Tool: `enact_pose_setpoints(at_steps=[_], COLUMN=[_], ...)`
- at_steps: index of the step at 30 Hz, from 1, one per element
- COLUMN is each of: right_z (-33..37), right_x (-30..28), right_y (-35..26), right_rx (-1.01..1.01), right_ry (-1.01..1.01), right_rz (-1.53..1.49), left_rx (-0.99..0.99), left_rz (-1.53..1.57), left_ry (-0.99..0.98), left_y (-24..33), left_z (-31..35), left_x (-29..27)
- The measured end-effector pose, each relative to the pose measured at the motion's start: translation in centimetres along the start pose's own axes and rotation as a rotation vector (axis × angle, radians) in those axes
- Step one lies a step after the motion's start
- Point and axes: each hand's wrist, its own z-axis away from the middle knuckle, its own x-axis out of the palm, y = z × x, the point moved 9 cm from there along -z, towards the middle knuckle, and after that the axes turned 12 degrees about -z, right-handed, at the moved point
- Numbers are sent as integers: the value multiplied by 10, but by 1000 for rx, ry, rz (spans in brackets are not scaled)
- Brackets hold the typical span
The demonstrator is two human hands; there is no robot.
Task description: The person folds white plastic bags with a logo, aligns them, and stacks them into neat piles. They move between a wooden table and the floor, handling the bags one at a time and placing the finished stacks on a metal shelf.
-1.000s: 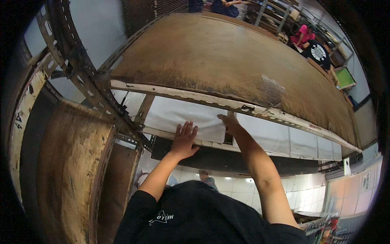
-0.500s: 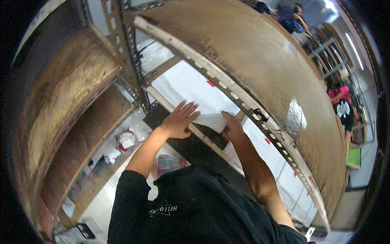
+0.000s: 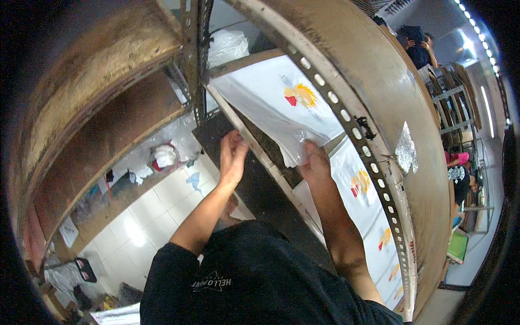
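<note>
Pinching the white printed sheet's (image 3: pixel 271 95) near edge, the right hand (image 3: pixel 317 161) seemingly holds it clear of the dark panel (image 3: pixel 270 144); the sheet spreads beyond those fingers. The left hand (image 3: pixel 233 156) curls its fingers beside the pale rail (image 3: pixel 265 162), grip unclear.

Right hand (image 3: pixel 316 161): fingertips partly lost at fold of white sheet (image 3: pixel 254 86); can't count how many grip. Left hand (image 3: pixel 233 158): fingers curled, tips out of my sight; contact with pale rail (image 3: pixel 277 179) unclear. Yellow-and-red print (image 3: pixel 306 96) blurred; farthest print (image 3: pixel 394 272) too small to make out. Brown board (image 3: pixel 368 70) cut off at top, black shirt (image 3: pixel 254 276) at bottom. Co-worker in pink (image 3: pixel 459 158): mostly hidden, tiny.
</note>
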Motion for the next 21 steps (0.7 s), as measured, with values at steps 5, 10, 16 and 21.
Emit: enact_pose_setpoints(at_steps=[5,10,16,21], right_z=[91,140,8,-135], right_x=[42,19,14,54], right_y=[26,57,-112,-116], right_rx=[29,389,-710,-952], right_ry=[-109,-283,-419,-200], right_rz=[26,367,1198,1684], left_rx=[-480,-512,-511,-563], left_rz=[704,479,396,361], left_ry=[-225,-134,-23,-51], left_y=[20,2,-3,-36], left_z=[42,57,84,96], left_x=[28,-19,-78,-85])
